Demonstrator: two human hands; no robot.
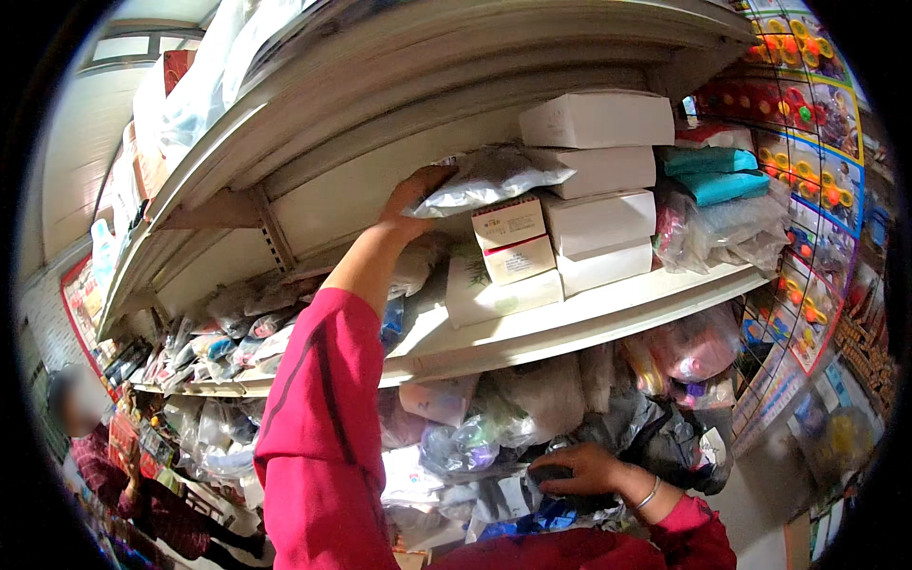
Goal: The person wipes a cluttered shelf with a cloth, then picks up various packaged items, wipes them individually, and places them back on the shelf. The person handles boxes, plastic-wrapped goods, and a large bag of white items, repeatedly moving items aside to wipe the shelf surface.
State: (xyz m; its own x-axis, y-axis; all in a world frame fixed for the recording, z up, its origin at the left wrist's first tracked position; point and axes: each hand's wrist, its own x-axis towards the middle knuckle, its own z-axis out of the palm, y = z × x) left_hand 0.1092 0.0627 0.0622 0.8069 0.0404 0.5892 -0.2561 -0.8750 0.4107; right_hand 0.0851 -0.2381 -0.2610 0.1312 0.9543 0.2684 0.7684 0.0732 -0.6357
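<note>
My left hand (415, 194) reaches up to the middle shelf and grips one end of a pale, clear-plastic-wrapped packet (502, 178). The packet lies level, close to stacked white cardboard boxes (605, 167) and above two small cream boxes (516, 239) bearing print. Those small boxes rest on a wider white box (463, 288) with a green leaf print. Lower down, my right hand (588, 470) is among plastic bags, its fingers bent near a dark bag (620, 427). Shadow hides whether those fingers hold anything.
The shelf's front lip (584, 338) crosses before me. Teal packets (719, 178) lie right of the boxes, beside a wire rack (805, 185) of carded toys. Bagged goods (221, 349) fill the shelf's left part. Another person (107, 456) stands at lower left.
</note>
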